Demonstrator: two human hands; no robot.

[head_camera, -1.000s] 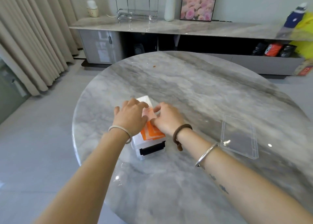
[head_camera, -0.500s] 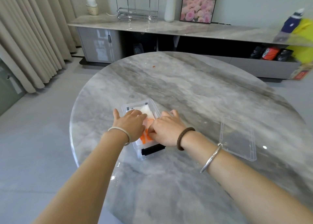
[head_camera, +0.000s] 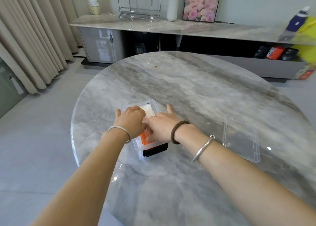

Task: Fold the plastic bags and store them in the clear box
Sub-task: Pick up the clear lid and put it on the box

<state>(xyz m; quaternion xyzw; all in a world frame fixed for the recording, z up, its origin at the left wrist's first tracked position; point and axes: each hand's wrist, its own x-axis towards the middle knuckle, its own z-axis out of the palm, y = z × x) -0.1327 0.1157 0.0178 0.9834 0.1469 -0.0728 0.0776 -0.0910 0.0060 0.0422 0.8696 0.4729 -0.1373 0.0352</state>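
Note:
A small clear box [head_camera: 148, 155] with a black front latch stands on the round marble table [head_camera: 196, 92]. Inside it lie folded plastic bags: an orange one [head_camera: 143, 139] near the front and a white one [head_camera: 149, 110] toward the back. My left hand [head_camera: 131, 121] lies over the box's left side, fingers curled down onto the bags. My right hand [head_camera: 161, 125] presses flat on the bags from the right, its thumb stretched out past the rim. Both hands hide most of the bags.
The box's clear lid [head_camera: 241, 138] lies flat on the table to the right of my right forearm. Behind the table runs a long low cabinet [head_camera: 171, 29] with a vase, a picture and a wire rack. Curtains [head_camera: 29, 37] hang at the left.
The orange bag has gone down from on top of the box into it. Both hands now press lower and flatter, and more of the white bag shows at the back.

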